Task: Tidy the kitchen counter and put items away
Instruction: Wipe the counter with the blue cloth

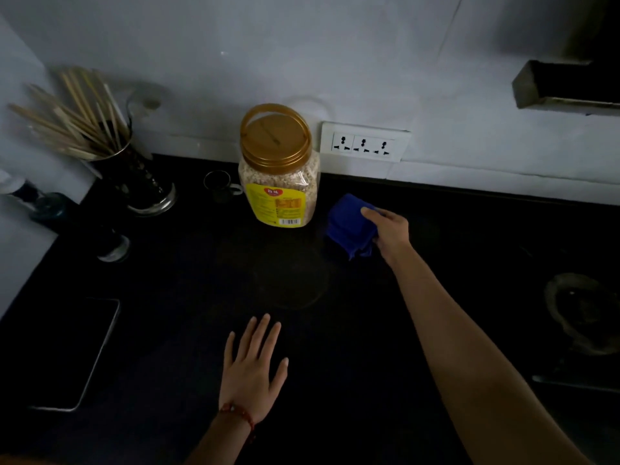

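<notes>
A folded blue cloth (349, 223) lies on the black counter (188, 270), just right of a clear plastic jar of oats (278, 176) with a gold lid and yellow label. My right hand (391, 231) reaches out and grips the cloth's right side, thumb on top. Flat on the counter near the front rests my left hand (253, 367), fingers straight and spread, holding nothing. A small dark glass cup (219, 186) stands left of the jar.
A metal holder of wooden sticks (134, 176) stands at the back left, with dark bottles (50, 206) beside it. A phone or tablet (77, 350) lies at the front left. A stove burner (583, 313) sits at the right. A wall socket (364, 142) is behind the jar.
</notes>
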The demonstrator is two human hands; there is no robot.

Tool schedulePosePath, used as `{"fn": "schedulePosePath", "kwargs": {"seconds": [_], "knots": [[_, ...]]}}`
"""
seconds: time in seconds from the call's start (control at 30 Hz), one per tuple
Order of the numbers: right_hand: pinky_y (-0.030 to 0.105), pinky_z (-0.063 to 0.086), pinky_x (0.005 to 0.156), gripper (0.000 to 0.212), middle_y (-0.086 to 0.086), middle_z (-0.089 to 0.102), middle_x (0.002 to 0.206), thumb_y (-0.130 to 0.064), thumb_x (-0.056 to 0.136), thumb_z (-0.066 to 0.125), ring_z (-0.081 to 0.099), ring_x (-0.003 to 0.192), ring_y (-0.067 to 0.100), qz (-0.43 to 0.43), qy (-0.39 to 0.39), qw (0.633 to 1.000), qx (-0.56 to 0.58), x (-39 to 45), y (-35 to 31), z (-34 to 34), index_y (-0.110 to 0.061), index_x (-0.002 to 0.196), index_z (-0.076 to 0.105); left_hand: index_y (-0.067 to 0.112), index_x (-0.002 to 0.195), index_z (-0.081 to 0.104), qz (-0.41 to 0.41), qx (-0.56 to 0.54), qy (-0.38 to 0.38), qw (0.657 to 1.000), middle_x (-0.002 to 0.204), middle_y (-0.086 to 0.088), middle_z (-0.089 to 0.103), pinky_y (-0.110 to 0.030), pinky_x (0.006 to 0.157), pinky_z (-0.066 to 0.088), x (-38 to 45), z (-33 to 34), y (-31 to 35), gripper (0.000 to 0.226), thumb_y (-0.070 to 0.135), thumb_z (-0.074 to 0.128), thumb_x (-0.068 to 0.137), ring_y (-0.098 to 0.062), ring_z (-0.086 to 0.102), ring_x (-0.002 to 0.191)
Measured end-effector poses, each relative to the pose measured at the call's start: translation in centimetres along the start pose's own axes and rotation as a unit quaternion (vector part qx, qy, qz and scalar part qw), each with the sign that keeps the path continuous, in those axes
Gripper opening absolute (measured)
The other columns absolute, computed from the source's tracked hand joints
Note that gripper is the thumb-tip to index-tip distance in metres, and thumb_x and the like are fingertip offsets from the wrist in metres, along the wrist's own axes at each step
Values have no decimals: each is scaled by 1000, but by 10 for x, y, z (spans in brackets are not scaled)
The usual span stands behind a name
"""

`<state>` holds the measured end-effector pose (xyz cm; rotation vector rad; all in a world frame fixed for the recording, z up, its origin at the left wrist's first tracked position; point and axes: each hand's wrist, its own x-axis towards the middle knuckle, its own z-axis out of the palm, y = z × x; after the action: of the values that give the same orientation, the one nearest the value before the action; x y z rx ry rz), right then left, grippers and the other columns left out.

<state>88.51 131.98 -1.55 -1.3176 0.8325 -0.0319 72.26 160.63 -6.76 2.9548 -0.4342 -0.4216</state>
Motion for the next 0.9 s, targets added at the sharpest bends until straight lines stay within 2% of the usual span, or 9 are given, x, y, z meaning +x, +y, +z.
{"fn": "schedulePosePath", "kwargs": {"seconds": [0.07,0.17,0.3,0.4,0.53,0.63,0.73,0.83,0.9], "knots": [[44,51,94,46,16,62,119,-17,72,75,60,107,30,-9,0,998,-62,14,-1,6,-4,114,60,25,139,28,-1,-1,-7,1000,148,3,31,-35,111,-5,1,-1,-1,62,55,7,89,-14,19,136],[34,47,94,49,11,58,123,-21,78,70,55,115,27,-65,17,971,-228,17,-1,5,-6,122,54,25,139,28,-1,3,-5,1000,148,4,29,-35,111,-4,1,0,-2,61,55,8,89,-14,20,136],[28,43,88,48,12,54,130,-26,83,65,51,119,27,-127,9,943,-307,14,3,2,-10,126,50,25,138,30,-5,2,3,1000,147,4,30,-35,111,-4,1,2,-2,61,55,9,89,-15,20,135],[26,40,89,53,11,48,136,-29,85,61,46,124,27,-137,15,944,-300,5,8,2,-13,133,43,25,138,31,-3,4,7,1000,147,4,30,-35,111,-5,0,2,-1,61,55,8,89,-15,20,135],[33,40,99,61,11,46,139,-30,84,62,46,126,25,-124,47,950,-282,-18,18,-3,-13,137,36,26,138,30,-5,1,0,1000,147,3,32,-34,111,-6,0,1,-1,62,55,6,89,-14,19,135],[30,42,92,58,11,52,134,-28,85,61,51,120,24,-92,91,955,-268,-44,28,-16,-12,136,38,25,137,32,-2,-2,5,1000,147,2,35,-35,111,-4,0,1,-1,63,56,5,89,-15,19,135],[27,41,84,53,8,54,131,-32,86,60,54,115,23,-56,104,952,-283,-76,41,-31,-16,134,42,26,137,31,2,-6,18,1000,148,2,34,-39,111,4,0,0,0,61,56,6,89,-14,18,136],[27,41,84,48,5,57,128,-32,86,59,55,112,21,-49,114,949,-290,-114,52,-43,-18,131,47,27,139,26,5,-41,20,999,152,4,24,-42,115,3,-1,2,-1,61,55,17,86,-14,12,141],[28,43,86,46,4,58,125,-31,86,59,57,111,21,-52,108,950,-289,-141,54,-50,-17,129,49,27,141,23,9,-48,16,999,154,5,19,-44,115,3,-2,-1,-1,67,56,14,82,-12,6,141]]}}
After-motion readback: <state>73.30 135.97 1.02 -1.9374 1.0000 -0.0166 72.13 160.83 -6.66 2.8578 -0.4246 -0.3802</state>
